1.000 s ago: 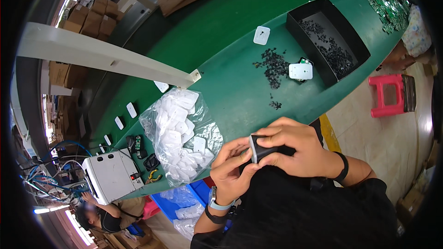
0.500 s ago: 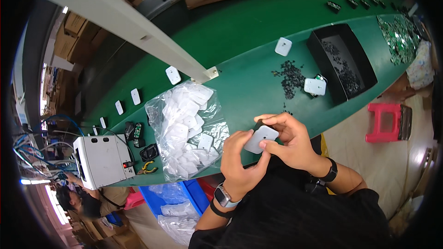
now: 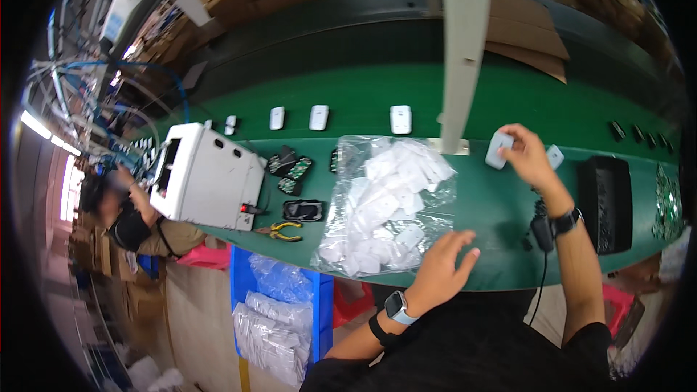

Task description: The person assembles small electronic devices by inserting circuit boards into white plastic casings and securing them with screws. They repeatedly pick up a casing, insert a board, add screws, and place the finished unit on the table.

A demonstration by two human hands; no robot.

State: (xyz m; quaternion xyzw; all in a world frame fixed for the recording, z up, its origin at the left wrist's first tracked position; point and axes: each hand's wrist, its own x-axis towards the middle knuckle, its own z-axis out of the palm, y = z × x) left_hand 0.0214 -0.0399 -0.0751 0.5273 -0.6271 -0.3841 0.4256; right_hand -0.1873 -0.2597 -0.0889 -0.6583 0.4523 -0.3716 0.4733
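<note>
My right hand [image 3: 526, 154] reaches out over the far side of the green bench, its thumb and fingers closed on a white rounded plastic case [image 3: 499, 149]. Another white case [image 3: 555, 157] lies partly hidden just behind that hand. Lower down, my left hand [image 3: 441, 268] is empty, with fingers apart over the near part of the bench. Beside it lies a clear plastic bag [image 3: 327, 247] heaped with white plastic covers [image 3: 392, 189]. Small black parts [image 3: 539, 210] are scattered by my right wrist, partly hidden by a black box with a cable [image 3: 541, 232].
Several white cases [image 3: 400, 120] stand along the green belt [image 3: 356, 87] at the back. A pale post [image 3: 462, 65] rises near my right hand. A white machine [image 3: 210, 174] and pliers [image 3: 279, 231] are at left, a black bin [image 3: 605, 203] at right. A co-worker [image 3: 131, 207] sits far left.
My left hand has let go of the white case, which both hands held before. My right hand has carried it away toward the belt. The whole view has swung round.
</note>
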